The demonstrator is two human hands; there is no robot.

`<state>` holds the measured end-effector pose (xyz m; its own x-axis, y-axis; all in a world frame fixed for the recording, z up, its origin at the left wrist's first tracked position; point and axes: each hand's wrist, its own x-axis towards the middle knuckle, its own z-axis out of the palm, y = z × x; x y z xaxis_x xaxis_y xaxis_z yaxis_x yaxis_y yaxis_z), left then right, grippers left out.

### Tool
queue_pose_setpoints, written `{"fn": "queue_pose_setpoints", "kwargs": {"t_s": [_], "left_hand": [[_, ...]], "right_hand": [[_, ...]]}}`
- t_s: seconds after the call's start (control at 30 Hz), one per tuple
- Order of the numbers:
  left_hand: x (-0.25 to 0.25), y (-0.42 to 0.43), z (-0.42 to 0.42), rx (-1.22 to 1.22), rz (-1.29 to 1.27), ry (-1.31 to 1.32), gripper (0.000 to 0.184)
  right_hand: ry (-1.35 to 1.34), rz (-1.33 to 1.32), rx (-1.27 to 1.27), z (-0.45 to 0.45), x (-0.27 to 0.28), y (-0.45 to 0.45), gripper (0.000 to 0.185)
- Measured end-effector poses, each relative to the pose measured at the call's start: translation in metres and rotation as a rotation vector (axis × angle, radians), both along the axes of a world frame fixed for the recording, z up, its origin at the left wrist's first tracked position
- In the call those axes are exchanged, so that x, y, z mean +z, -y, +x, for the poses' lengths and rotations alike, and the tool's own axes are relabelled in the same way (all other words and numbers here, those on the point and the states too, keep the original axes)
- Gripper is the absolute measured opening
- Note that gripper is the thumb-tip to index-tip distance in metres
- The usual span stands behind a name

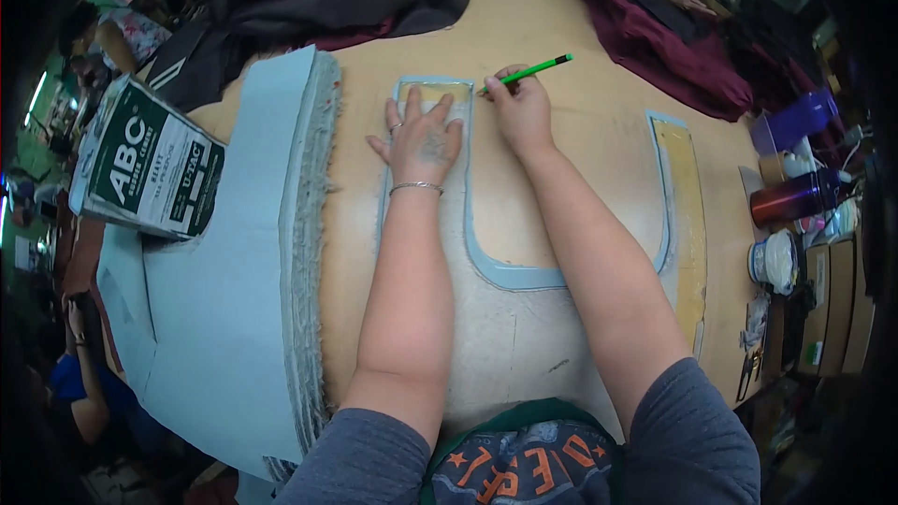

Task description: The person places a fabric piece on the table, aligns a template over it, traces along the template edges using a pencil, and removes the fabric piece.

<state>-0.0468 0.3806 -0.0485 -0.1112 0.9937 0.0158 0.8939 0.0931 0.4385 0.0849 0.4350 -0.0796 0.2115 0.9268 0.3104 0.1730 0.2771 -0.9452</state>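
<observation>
My left hand (426,136) lies flat with its fingers spread on the upper end of a U-shaped grey template (505,327). The template has yellowish strips at its ends and rests on a light blue sheet (510,276), whose border shows around its edge. In my right hand (524,112) is a green pencil (543,68), slanting up to the right. Its lower tip is at the blue edge, just right of my left fingers. Both forearms cross over the template, hiding parts of it.
A thick stack of light blue sheets (224,262) lies to the left, with a rubber cement can (150,164) on it. Dark and maroon fabric (645,37) covers the far edge. A tumbler (795,198) and a white tub (774,262) stand right. Other people work nearby.
</observation>
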Motion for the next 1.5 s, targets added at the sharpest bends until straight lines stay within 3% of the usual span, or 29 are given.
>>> {"fn": "queue_pose_setpoints", "kwargs": {"t_s": [0.13, 0.37, 0.53, 0.8, 0.97, 1.13, 1.33, 1.43, 1.5], "left_hand": [[-0.002, 0.001, 0.001, 0.004, 0.021, 0.034, 0.042], [-0.005, -0.001, 0.0, 0.017, 0.049, 0.075, 0.04], [-0.004, -0.001, 0.0, 0.026, 0.047, 0.074, 0.041], [-0.005, -0.002, 0.0, 0.031, 0.044, 0.056, 0.042], [-0.004, -0.003, 0.0, 0.029, 0.029, 0.041, 0.043], [-0.006, -0.005, -0.002, 0.024, 0.02, 0.009, 0.044], [-0.003, -0.006, 0.002, 0.041, 0.038, -0.008, 0.042], [-0.011, -0.006, 0.005, -0.05, 0.253, 0.021, 0.038], [-0.022, -0.011, 0.003, -0.201, 0.534, 0.083, 0.035]], "right_hand": [[0.034, -0.029, -0.035, -0.006, 0.002, -0.009, 0.013], [0.396, -0.041, -0.015, -0.016, 0.025, 0.042, 0.009], [0.549, 0.235, 0.188, -0.018, 0.024, 0.125, 0.011], [0.62, 0.053, 0.448, 0.024, 0.049, 0.218, 0.013], [0.712, -0.108, 0.288, 0.104, 0.056, 0.24, 0.012], [0.521, -0.341, 0.074, 0.188, 0.055, 0.257, 0.006], [-0.235, -0.209, 0.072, 0.236, 0.041, 0.226, 0.004], [-0.341, -0.087, -0.39, 0.259, 0.031, 0.19, 0.002], [0.11, -0.097, -0.653, 0.269, 0.012, 0.183, 0.003]]}}
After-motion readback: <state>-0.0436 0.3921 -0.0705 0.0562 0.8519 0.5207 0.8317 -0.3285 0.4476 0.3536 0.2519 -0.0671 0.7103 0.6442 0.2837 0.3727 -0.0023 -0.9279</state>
